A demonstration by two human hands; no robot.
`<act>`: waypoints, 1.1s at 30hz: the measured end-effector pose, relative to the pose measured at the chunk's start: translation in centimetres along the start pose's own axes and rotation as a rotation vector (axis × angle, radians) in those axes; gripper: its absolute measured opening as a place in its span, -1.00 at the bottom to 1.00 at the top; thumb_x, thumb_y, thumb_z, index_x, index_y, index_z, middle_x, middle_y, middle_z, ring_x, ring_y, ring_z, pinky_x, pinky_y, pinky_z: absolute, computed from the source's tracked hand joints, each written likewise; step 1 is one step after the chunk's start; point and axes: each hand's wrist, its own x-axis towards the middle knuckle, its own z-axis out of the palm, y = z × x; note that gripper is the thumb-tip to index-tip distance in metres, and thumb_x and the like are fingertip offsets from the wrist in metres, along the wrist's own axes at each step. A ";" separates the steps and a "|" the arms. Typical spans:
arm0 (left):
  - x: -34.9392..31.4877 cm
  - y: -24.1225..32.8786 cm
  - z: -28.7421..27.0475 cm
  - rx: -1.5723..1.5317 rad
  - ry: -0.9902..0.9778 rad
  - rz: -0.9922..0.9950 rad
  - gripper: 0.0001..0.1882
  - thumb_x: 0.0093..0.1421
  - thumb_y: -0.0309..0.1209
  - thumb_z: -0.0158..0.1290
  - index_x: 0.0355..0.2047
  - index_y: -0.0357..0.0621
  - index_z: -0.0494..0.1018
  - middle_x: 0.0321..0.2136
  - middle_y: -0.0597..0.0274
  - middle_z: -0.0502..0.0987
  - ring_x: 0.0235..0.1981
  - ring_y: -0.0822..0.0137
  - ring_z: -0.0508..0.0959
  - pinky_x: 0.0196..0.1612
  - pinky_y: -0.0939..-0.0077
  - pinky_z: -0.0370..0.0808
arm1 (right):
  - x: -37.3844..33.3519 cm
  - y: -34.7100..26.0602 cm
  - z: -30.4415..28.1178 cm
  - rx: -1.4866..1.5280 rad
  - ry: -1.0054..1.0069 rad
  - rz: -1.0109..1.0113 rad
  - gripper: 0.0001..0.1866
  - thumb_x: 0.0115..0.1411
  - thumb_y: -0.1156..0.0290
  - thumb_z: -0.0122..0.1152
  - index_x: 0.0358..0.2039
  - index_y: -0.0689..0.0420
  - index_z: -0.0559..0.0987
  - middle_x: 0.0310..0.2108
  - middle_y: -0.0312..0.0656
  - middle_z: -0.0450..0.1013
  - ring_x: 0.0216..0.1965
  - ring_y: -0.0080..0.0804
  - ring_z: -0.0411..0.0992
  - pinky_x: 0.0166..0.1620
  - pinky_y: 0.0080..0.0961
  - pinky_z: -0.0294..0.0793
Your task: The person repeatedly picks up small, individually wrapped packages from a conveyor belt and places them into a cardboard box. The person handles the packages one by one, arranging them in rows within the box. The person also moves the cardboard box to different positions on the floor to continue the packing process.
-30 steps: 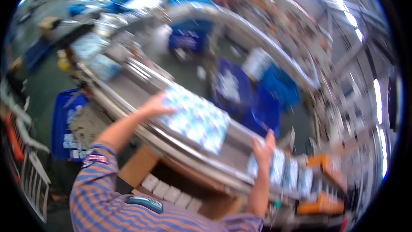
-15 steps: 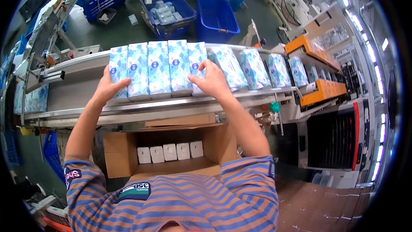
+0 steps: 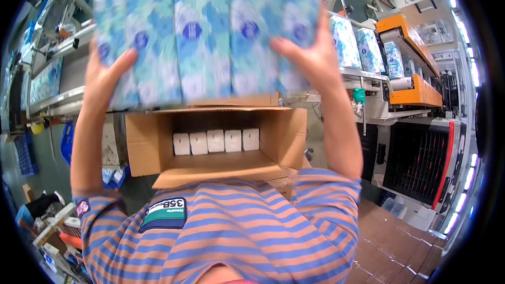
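Observation:
A row of several tissue packs (image 3: 202, 63) in blue-and-green floral wrap is held up close in front of me, pressed side by side. My left hand (image 3: 107, 73) grips the left end of the row, thumb across the front. At the right end, my right hand (image 3: 313, 60) clamps the row the same way, its fingers mostly hidden behind the packs. Below the row is an open cardboard box (image 3: 215, 176) with its flaps spread. Several white-ended packs (image 3: 215, 142) stand in a line inside it.
Behind the held row runs a conveyor (image 3: 71, 94). More floral packs (image 3: 370, 50) stand on it at right, beside an orange-framed machine (image 3: 413, 92). Another floral pack (image 3: 48, 84) is at its left end. A black-grilled unit (image 3: 418, 163) with a red edge stands right.
Both hands have lifted the row of tissue packs off the conveyor and brought it up and closer to me. The box appears higher in the view.

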 end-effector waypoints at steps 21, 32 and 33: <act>-9.3 -16.2 13.0 1.106 -1.022 -0.414 0.06 -0.08 0.25 0.05 0.30 0.22 -0.24 0.28 -0.16 -0.37 0.26 -0.29 -0.24 0.12 -0.37 -0.02 | -16.2 14.1 5.8 -0.818 -1.039 0.423 -0.06 -0.03 -0.33 0.00 0.28 -0.17 0.00 0.32 0.04 -0.28 0.30 0.13 -0.20 0.26 -0.13 -0.04; -4.9 -16.5 14.8 1.027 -1.195 -0.350 -0.09 0.06 0.25 -0.13 0.27 -0.01 -0.06 0.24 -0.03 0.05 0.22 0.11 0.16 0.17 0.28 0.18 | -14.8 15.9 7.7 -0.716 -0.961 0.507 -0.09 -0.06 -0.28 0.09 0.19 0.05 0.20 0.22 -0.05 0.03 0.25 -0.08 -0.06 0.19 -0.07 -0.01; -5.2 -13.2 15.0 1.251 -1.196 -0.253 0.02 -0.02 0.32 -0.11 0.28 -0.03 -0.11 0.25 -0.10 -0.02 0.23 0.02 0.10 0.19 0.21 0.14 | -12.8 11.5 5.7 -0.852 -1.010 0.551 -0.12 -0.07 -0.25 0.13 0.16 0.07 0.25 0.16 -0.03 0.11 0.20 -0.08 0.01 0.13 -0.03 0.08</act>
